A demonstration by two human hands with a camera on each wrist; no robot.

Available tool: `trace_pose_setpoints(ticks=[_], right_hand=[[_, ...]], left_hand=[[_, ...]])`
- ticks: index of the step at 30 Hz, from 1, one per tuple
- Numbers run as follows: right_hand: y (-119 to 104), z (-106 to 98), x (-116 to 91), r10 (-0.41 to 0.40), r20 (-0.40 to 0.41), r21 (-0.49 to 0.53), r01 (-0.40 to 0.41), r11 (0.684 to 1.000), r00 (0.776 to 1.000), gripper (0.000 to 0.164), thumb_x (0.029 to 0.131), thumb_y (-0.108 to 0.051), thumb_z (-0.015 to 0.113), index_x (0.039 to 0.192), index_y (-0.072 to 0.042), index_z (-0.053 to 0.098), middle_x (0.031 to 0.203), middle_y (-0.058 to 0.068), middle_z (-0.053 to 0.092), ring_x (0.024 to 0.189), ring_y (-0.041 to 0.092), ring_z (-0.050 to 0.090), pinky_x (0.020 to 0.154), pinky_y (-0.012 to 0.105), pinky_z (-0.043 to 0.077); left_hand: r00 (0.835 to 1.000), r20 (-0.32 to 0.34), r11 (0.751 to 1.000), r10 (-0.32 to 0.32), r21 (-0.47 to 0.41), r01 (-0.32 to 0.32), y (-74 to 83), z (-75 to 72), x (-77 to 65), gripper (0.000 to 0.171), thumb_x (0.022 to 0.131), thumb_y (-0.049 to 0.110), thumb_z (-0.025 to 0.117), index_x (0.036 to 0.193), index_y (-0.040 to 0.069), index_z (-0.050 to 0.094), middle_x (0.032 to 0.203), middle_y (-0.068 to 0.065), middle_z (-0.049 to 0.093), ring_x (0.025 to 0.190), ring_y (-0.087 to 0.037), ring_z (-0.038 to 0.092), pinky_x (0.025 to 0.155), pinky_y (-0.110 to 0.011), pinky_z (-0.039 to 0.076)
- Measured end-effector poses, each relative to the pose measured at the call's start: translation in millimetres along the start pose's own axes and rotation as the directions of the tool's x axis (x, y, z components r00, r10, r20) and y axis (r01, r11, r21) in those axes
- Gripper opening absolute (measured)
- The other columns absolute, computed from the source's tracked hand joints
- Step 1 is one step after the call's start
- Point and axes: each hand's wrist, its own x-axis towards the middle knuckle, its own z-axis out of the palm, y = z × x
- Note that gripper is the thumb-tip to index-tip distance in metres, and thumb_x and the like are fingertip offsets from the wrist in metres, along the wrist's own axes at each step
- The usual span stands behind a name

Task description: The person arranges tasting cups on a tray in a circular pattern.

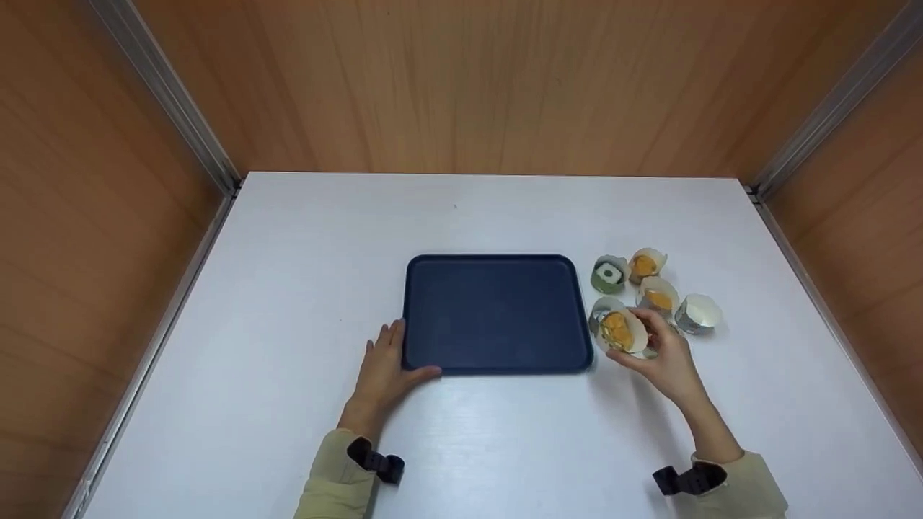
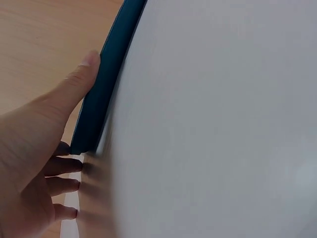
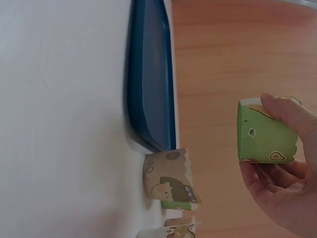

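My right hand [image 1: 670,367] pinches a green paper baking cup [image 3: 267,136] between thumb and fingers, lifted off the table beside the tray's right edge. Something orange [image 1: 616,331] shows inside this cup. My left hand [image 1: 381,378] rests at the near left corner of a dark blue tray [image 1: 497,313]. Its thumb lies along the tray's front edge, while the other fingers touch the left side. Below the held cup in the right wrist view stands a brown patterned paper cup [image 3: 166,173] on the table.
Right of the tray stand a green cup [image 1: 608,282] with a white piece inside, two cups with orange contents, the farther cup [image 1: 652,257] and the nearer cup [image 1: 667,290], and a silvery cup [image 1: 698,315]. Wooden panels [image 1: 461,86] enclose the white table [image 1: 288,288].
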Motion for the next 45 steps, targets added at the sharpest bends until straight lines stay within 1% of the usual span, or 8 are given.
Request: trace_pose_setpoints(ticks=[6,10,15,22,27,32,40,45], right_hand=[[-25.8,10.9,2.0,-0.015,0.034,-0.014,0.015,1.000,0.999,0.059,0.064,0.005,0.075,0.116,0.009,0.048,0.110,0.020,0.055,0.098,0.030,0.052,0.072,0.029,0.046],[-31.0,20.3,5.1,-0.029,0.046,0.007,0.029,1.000,0.999,0.060,0.062,0.006,0.076,0.115,0.011,0.049,0.108,0.021,0.056,0.098,0.031,0.053,0.075,0.036,0.047],[-32.4,34.4,10.4,-0.041,0.078,0.076,0.035,0.996,0.996,0.061,0.061,0.007,0.076,0.115,0.011,0.048,0.107,0.021,0.056,0.099,0.033,0.053,0.077,0.045,0.045],[-33.2,55.2,17.3,-0.051,0.167,0.160,0.024,0.987,0.985,0.062,0.063,0.007,0.075,0.118,0.010,0.045,0.113,0.022,0.053,0.106,0.034,0.049,0.088,0.045,0.041],[-34.7,66.5,20.9,-0.079,0.193,0.195,0.041,0.980,0.978,0.062,0.063,0.007,0.075,0.118,0.010,0.045,0.116,0.022,0.051,0.109,0.033,0.047,0.094,0.043,0.037],[-35.7,75.1,23.8,-0.102,0.211,0.222,0.055,0.974,0.972,0.062,0.063,0.008,0.075,0.118,0.011,0.045,0.116,0.022,0.051,0.110,0.033,0.047,0.094,0.043,0.036],[-39.8,90.1,28.5,-0.134,0.220,0.192,0.091,0.977,0.966,0.062,0.062,0.005,0.076,0.116,0.010,0.047,0.113,0.021,0.053,0.106,0.032,0.049,0.093,0.042,0.038],[-40.4,100.8,31.0,-0.165,0.246,0.213,0.113,0.970,0.955,0.061,0.063,0.005,0.076,0.117,0.010,0.046,0.113,0.021,0.053,0.106,0.033,0.049,0.091,0.042,0.040]], left_hand=[[1.000,-0.026,1.000,0.014,0.027,-0.013,-0.5,0.9,-0.8,0.106,0.064,0.062,0.065,0.139,0.000,0.024,0.138,-0.021,0.030,0.128,-0.035,0.023,0.104,-0.048,0.015],[0.998,-0.051,0.999,0.032,0.045,-0.030,-0.5,1.6,-1.2,0.104,0.064,0.061,0.065,0.138,-0.001,0.026,0.137,-0.020,0.033,0.127,-0.034,0.026,0.103,-0.048,0.017],[0.997,-0.071,0.998,0.041,0.044,-0.038,-1.0,3.0,-1.4,0.105,0.063,0.063,0.065,0.137,-0.001,0.028,0.136,-0.019,0.034,0.127,-0.034,0.026,0.103,-0.050,0.018],[0.997,-0.062,0.999,0.034,0.022,-0.033,-1.7,4.6,-1.7,0.105,0.063,0.062,0.066,0.138,-0.001,0.027,0.137,-0.020,0.032,0.128,-0.035,0.024,0.104,-0.049,0.015],[0.998,-0.056,0.999,0.033,-0.003,-0.033,-0.7,5.4,-0.2,0.105,0.063,0.060,0.067,0.138,-0.001,0.026,0.137,-0.021,0.031,0.128,-0.035,0.023,0.104,-0.049,0.014],[0.998,-0.059,0.999,0.036,-0.022,-0.038,0.4,6.2,0.9,0.105,0.062,0.058,0.069,0.137,-0.001,0.027,0.137,-0.022,0.031,0.128,-0.036,0.023,0.104,-0.049,0.014],[0.998,-0.054,0.999,0.015,-0.049,-0.018,0.3,5.7,1.8,0.106,0.061,0.058,0.070,0.138,0.001,0.026,0.138,-0.021,0.031,0.128,-0.034,0.023,0.104,-0.048,0.013],[0.999,-0.043,0.999,-0.001,-0.052,-0.002,2.4,4.4,2.0,0.107,0.059,0.058,0.071,0.138,0.001,0.027,0.138,-0.020,0.031,0.128,-0.034,0.023,0.105,-0.048,0.012]])
